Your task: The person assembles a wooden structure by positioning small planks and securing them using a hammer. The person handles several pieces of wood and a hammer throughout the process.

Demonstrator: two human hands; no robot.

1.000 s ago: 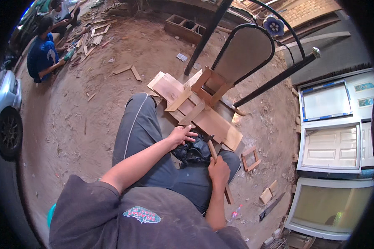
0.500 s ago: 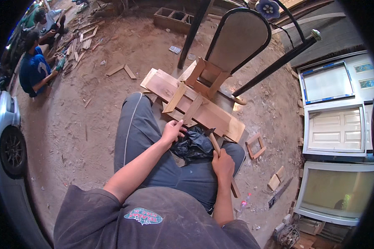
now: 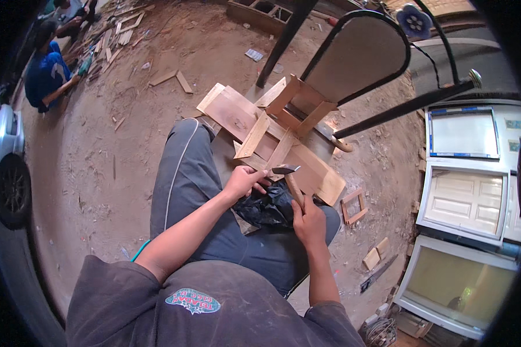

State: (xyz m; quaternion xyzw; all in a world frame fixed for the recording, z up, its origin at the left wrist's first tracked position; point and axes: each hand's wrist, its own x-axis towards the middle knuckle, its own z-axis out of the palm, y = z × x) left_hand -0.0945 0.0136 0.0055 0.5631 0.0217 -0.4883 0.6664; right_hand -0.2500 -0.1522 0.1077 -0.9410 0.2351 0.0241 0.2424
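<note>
Woodworking yard: dirt ground (image 3: 92, 196), hammer (image 3: 293, 188), wooden frame (image 3: 358, 216), scrap wood (image 3: 124, 38) toward far left corner, car (image 3: 13, 188) along left edge.

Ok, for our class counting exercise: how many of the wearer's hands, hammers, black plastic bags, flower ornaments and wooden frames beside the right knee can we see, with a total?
Hands: 2 (left hand, right hand)
Hammer: 1
Black plastic bag: 1
Flower ornament: 1
Wooden frame: 1
Total: 6

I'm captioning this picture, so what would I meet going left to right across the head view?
Car wheel → V-shaped wood → left hand → right hand → small wooden frame → bottom window.
</note>
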